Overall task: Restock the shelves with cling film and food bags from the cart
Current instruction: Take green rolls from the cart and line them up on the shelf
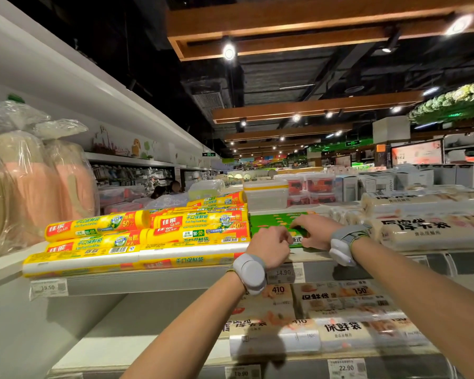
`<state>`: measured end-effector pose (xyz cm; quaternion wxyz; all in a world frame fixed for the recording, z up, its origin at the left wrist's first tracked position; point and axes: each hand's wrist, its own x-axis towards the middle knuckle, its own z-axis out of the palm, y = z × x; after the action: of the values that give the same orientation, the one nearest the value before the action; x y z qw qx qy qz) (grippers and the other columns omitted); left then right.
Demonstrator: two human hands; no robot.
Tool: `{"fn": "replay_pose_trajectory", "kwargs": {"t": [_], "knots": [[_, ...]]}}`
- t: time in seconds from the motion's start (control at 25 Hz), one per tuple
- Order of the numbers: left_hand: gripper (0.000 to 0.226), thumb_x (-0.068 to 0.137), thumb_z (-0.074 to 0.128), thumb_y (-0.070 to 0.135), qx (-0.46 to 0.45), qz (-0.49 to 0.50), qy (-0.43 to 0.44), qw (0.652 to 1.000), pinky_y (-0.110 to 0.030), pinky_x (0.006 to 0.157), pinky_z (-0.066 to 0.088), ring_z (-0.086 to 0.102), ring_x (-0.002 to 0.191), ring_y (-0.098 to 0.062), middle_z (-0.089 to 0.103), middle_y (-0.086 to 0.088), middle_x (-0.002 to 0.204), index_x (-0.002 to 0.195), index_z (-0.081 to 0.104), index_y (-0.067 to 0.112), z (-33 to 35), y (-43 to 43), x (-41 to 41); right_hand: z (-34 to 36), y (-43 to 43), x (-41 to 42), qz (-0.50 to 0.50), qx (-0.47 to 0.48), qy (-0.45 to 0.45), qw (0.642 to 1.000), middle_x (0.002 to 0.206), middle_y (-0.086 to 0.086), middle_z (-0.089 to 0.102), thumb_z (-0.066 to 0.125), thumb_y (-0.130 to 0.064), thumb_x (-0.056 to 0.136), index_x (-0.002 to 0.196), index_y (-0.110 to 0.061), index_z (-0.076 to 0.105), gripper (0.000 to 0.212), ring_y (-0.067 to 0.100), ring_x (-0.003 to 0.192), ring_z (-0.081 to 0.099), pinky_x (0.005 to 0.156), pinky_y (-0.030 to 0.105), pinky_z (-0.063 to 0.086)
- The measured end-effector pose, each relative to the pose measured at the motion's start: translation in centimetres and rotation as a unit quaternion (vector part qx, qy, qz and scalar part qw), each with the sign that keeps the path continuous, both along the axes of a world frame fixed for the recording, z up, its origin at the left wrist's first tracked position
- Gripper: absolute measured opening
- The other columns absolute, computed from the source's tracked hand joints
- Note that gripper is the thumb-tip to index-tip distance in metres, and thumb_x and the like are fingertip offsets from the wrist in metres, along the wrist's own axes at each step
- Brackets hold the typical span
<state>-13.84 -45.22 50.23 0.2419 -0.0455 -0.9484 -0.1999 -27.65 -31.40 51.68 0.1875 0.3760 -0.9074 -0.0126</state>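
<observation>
At the far left of the white upper shelf (148,283) stand clear-wrapped bundles of cream and pink rolls (30,187). Just right of them lies a stack of yellow plastic-wrapped rolls of food bags (148,236), piled in several layers and reaching the shelf's near edge. Against the stack's right side a flat green printed pack (268,221) lies on the same shelf. The left hand (271,246) holds the pack's near left corner, its fingers curled close together at the edge. The right hand (316,231) grips the near edge just beside it, fingers bent down onto the top face and thumb at the front, pinching the pack. Each wrist wears a grey band (251,272). Further right on the shelf lie beige rolls with dark lettering (422,228). On the lower shelf (148,346), under the hands, lie pale packs of food bags (340,318)
</observation>
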Motion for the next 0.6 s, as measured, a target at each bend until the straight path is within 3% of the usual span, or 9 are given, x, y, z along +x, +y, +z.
{"fn": "replay_pose_trajectory", "kwargs": {"t": [0.2,0.4,0.52,0.6], "knots": [[0.033,0.088,0.047,0.009,-0.003,0.011,-0.054,0.998,-0.036,0.092,0.049,0.06,0.109,-0.031,0.067,-0.008,0.119,0.112,0.068,0.017,-0.7,0.8,-1.0,-0.4,0.1,0.3,-0.008,-0.015,0.012,1.0,0.135,-0.003,0.055,0.059,-0.022,0.088,0.136,-0.025,0.05,0.049,0.019,0.121,0.052,0.095,0.034,0.046],[0.03,0.09,0.047,0.008,0.07,0.008,-0.021,0.997,-0.032,0.088,0.048,0.061,0.107,-0.027,0.068,-0.006,0.116,0.11,0.067,0.017,-0.8,0.7,-1.1,-0.6,-0.3,1.0,-0.032,-0.04,-0.004,0.999,0.144,0.0,0.048,0.059,-0.019,0.09,0.143,-0.022,0.042,0.056,0.021,0.131,0.045,0.105,0.038,0.041],[0.027,0.092,0.048,0.006,0.175,-0.007,0.054,0.983,-0.031,0.093,0.046,0.06,0.108,-0.022,0.066,-0.003,0.118,0.113,0.064,0.013,-0.6,1.4,-0.8,-0.8,0.1,2.8,-0.003,-0.215,-0.04,0.976,0.139,0.0,0.049,0.064,-0.025,0.088,0.138,-0.021,0.047,0.053,0.018,0.13,0.043,0.108,0.036,0.037],[0.022,0.093,0.049,0.006,0.241,-0.024,0.119,0.963,-0.036,0.095,0.047,0.059,0.105,-0.021,0.065,-0.004,0.114,0.109,0.063,0.011,-0.6,2.7,-0.6,-1.3,1.2,5.3,0.046,-0.384,-0.073,0.919,0.123,-0.004,0.055,0.064,-0.013,0.085,0.125,-0.019,0.058,0.041,0.015,0.119,0.05,0.103,0.03,0.042]]}}
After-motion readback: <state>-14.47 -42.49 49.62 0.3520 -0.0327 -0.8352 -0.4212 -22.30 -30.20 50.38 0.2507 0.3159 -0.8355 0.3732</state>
